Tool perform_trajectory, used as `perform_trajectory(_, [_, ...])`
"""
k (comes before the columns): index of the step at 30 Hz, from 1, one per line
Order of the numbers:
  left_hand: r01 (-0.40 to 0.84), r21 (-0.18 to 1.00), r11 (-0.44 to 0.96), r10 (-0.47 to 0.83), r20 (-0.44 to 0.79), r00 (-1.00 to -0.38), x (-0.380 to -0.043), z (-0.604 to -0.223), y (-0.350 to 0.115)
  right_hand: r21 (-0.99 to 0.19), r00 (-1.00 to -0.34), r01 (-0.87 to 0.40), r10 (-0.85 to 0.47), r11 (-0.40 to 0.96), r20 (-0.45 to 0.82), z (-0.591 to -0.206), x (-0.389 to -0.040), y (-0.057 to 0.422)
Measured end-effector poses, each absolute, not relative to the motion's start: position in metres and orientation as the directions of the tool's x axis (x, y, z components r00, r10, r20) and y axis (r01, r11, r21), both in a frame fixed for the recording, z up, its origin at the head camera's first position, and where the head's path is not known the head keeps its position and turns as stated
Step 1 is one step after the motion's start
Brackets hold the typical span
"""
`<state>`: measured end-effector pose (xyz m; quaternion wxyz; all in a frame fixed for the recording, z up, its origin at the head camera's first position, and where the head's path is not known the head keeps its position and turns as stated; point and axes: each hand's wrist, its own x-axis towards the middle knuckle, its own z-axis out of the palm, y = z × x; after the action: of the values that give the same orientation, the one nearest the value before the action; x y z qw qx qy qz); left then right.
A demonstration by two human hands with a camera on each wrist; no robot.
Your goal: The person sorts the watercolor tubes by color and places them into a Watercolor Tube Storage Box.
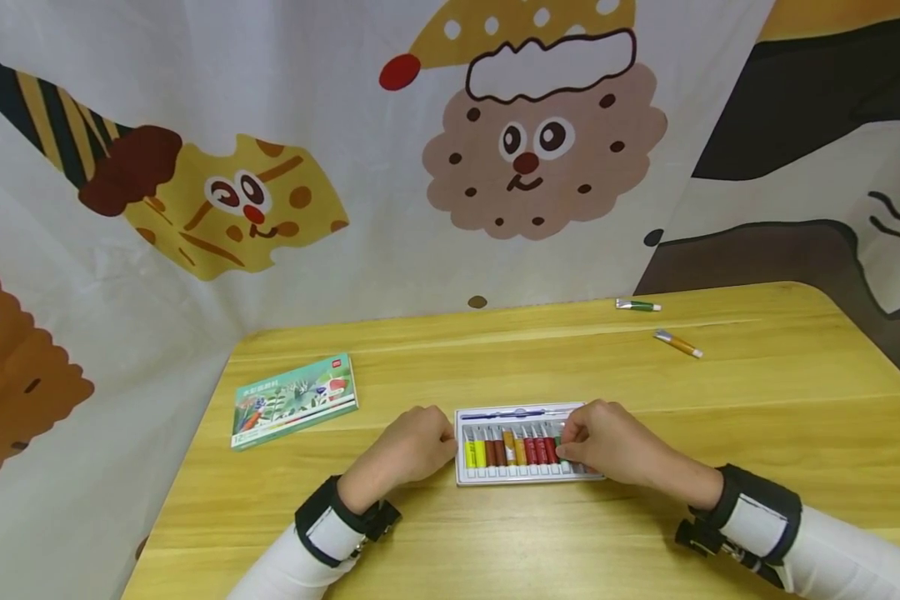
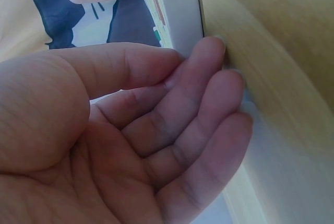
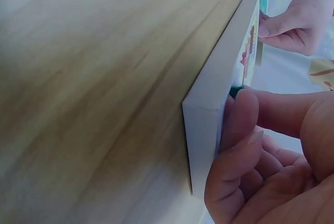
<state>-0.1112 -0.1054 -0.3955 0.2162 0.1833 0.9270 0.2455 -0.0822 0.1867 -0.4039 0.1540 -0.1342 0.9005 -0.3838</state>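
Observation:
A shallow white tray (image 1: 495, 481) lies on the wooden table with several paint tubes (image 1: 510, 450) in a row, running from yellow through brown and orange to red. Along its far side is a thin blue paintbrush (image 1: 504, 414). My left hand (image 1: 418, 443) grips the tray's left edge, thumb against the curled forefinger in the left wrist view. Over the tray's right end, my right hand (image 1: 613, 442) pinches a green paint tube (image 3: 236, 91) between thumb and fingers. That hand hides the tray's right-hand slots and most of this tube.
A flat green paint box (image 1: 294, 402) with printed pictures lies at the left. Toward the back right are a loose green tube (image 1: 637, 306) and an ochre tube (image 1: 678, 343). Behind the table hangs a cartoon-printed cloth (image 1: 375, 275).

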Motion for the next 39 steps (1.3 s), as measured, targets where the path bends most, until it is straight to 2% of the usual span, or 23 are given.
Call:
perform_trajectory(20, [0.226, 0.521, 0.823, 0.43, -0.313, -0.846, -0.1116, -0.3957, -0.1057, -0.773, -0.898, -0.131, -0.405, 0.621, -0.174, -0.4101, -0.0871, 0.1895])
perform_trajectory(39, [0.225, 0.522, 0.823, 0.433, -0.318, -0.844, -0.1118, -0.3967, -0.1048, -0.778, -0.915, -0.084, -0.357, 0.623, -0.186, -0.4083, -0.0873, 0.1893])
